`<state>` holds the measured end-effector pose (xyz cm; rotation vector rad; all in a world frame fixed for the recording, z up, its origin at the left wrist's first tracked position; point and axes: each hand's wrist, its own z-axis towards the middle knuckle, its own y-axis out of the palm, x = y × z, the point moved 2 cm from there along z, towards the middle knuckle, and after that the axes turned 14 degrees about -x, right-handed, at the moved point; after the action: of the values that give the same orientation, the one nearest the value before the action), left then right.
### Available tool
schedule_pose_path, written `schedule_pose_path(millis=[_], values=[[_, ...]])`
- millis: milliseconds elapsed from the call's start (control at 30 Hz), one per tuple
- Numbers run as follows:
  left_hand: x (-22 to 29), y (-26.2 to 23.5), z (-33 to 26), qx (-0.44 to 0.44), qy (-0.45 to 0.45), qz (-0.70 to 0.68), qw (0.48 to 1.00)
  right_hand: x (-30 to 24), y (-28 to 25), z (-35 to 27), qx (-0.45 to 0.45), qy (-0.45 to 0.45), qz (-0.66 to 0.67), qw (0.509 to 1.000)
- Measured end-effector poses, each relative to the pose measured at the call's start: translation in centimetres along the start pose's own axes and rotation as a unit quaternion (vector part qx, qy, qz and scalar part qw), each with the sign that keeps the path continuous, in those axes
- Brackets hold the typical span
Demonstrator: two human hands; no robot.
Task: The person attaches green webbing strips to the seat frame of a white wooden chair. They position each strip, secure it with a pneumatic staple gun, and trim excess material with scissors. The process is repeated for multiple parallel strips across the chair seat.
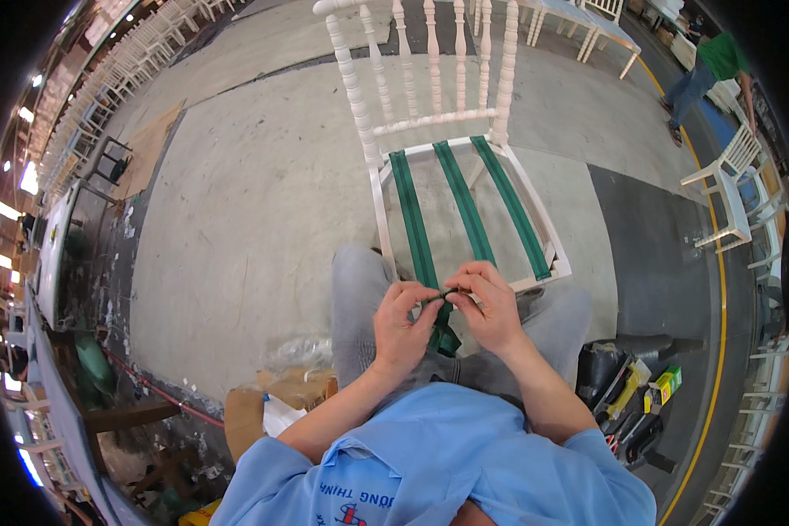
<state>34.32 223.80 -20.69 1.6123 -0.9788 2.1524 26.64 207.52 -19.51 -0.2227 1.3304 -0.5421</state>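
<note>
A white wooden chair (370, 219) with a turned-spindle back stands in front of me, its open seat frame close to my knees. Three green webbing straps (470, 204) run from the back rail toward the front of the seat. At the near end of the leftmost strap, my left hand (403, 324) pinches green webbing between thumb and fingertips. Close against it, my right hand (489, 309) pinches the same webbing, so the fingertips nearly meet. The strap's loose end (445, 340) hangs below my hands, over my lap. The seat's front left corner is hidden behind my hands.
Hand tools and a yellow-green box (664, 386) lie on the floor to my right. Cardboard (245, 416) and clear plastic are at my left. More white chairs (728, 202) stand at the right, where a person in a green shirt (723, 60) bends over. Rows of chairs line the far left.
</note>
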Motion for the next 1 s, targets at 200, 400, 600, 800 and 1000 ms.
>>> schedule_pose_path(millis=[200, 400, 600, 800, 1000], values=[[-2.1, 2.3, 4.2, -0.022, -0.067, -0.125, 0.99, 2.7, -2.6, 3.8, -0.036, 0.024, -0.004, 0.999], [-8.3, 5.3, 14.0, -0.063, -0.241, -0.411, 0.877, 11.0, -4.3, 14.6, -0.086, 0.107, -0.066, 0.988], [-17.0, 6.0, 22.4, -0.096, -0.289, -0.151, 0.94, 25.7, -2.5, 29.6, -0.074, 0.186, -0.112, 0.973], [-20.1, 2.2, 29.4, -0.052, -0.084, 0.16, 0.982, 32.3, 0.0, 35.1, -0.004, 0.172, -0.161, 0.972], [-23.5, 3.5, 31.9, -0.024, -0.01, 0.27, 0.962, 33.3, 1.3, 34.7, 0.014, 0.137, -0.122, 0.983]])
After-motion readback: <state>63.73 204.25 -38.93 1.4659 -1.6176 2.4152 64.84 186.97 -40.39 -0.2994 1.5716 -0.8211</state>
